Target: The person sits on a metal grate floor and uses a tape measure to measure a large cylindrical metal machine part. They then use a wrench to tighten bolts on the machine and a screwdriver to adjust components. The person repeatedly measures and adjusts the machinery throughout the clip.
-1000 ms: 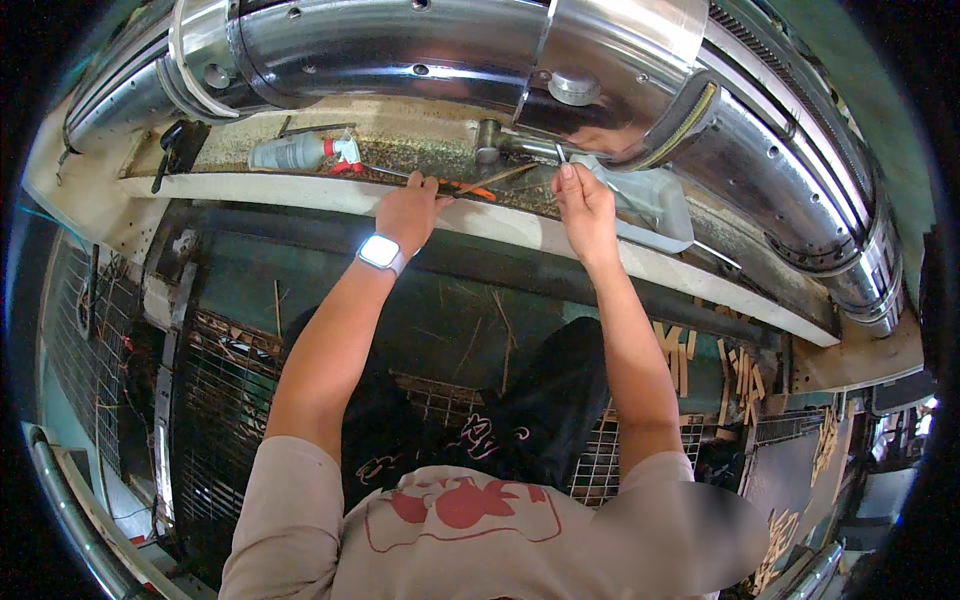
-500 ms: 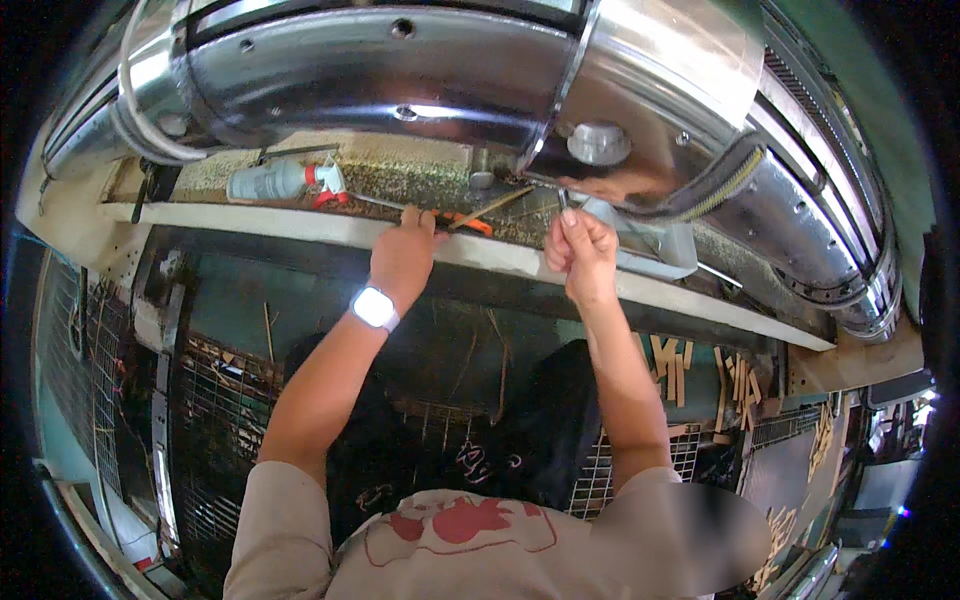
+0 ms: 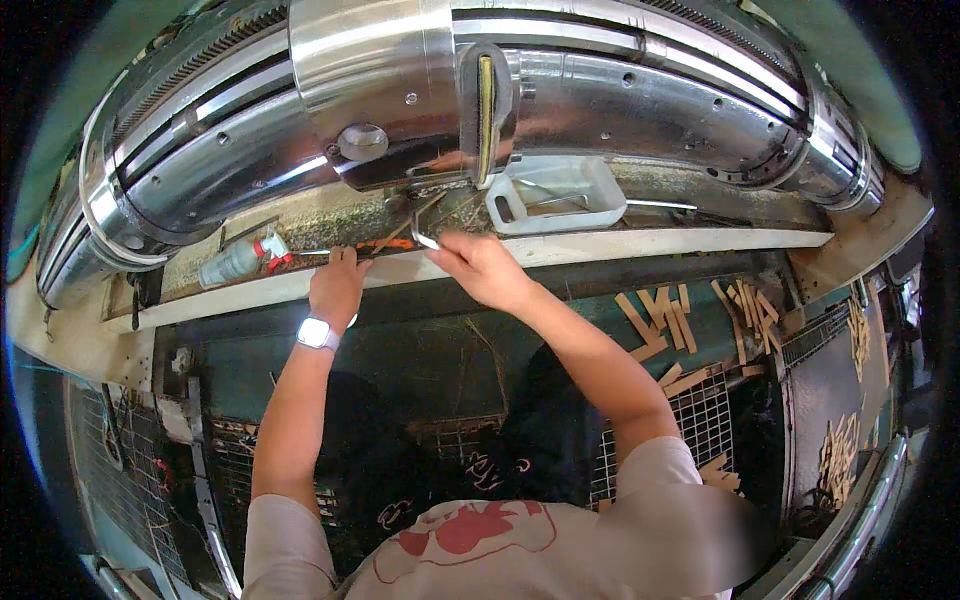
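Note:
My left hand (image 3: 338, 287), with a white watch on its wrist, is at the pale front rail of the trough. Its fingers are curled over the edge beside an orange-handled tool (image 3: 388, 244), and what they grip is hidden. Close to its right, my right hand (image 3: 482, 268) is closed on a short bent metal rod, like a hex key (image 3: 421, 234), whose free end points up and away. A thin wooden stick (image 3: 425, 210) lies slanting over the trough near the orange handle.
Behind the trough runs a large shiny metal cylinder (image 3: 390, 60). A spray bottle (image 3: 232, 262) with a red and white head lies at left. A translucent plastic tray (image 3: 600, 215) with metal rods is at right. Cardboard-like strips (image 3: 668, 318) lie below, beside a wire grid (image 3: 690, 410).
The whole view has swung right, so the machine appears further left. My right hand has moved left, nearer my left hand, still holding the metal rod. My left hand stays by the orange-handled tool.

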Motion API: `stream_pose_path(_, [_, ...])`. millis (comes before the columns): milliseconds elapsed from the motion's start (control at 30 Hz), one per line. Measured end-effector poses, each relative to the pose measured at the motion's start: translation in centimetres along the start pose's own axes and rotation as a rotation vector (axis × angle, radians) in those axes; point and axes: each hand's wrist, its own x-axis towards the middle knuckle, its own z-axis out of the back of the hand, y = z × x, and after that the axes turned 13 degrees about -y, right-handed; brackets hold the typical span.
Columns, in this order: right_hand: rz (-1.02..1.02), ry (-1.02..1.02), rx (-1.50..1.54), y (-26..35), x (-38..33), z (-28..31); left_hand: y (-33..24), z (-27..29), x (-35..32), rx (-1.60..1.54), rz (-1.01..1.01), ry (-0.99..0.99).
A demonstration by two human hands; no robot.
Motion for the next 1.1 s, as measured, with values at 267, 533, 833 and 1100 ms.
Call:
stream_pose_path(267, [0.168, -0.205, -0.428, -7.7, -2.6, 9.5, -0.2, -0.3, -0.2, -0.069, 0.056, 0.005])
stream_pose_path(533, [-0.213, -0.286, -0.646, -7.2, -3.1, 9.6, 1.0, -0.1, -0.5, -0.255, 0.05, -0.067])
stream_pose_path(833, [-0.665, 0.092, -0.622, -4.1, -11.6, 7.4, 3.8, -1.4, -1.0, -0.534, -0.014, -0.118])
stream_pose_path(1100, [-0.869, 0.137, -0.564, -2.2, -17.8, 7.6, 4.5, -1.0, -0.9, -0.557, -0.067, -0.082])
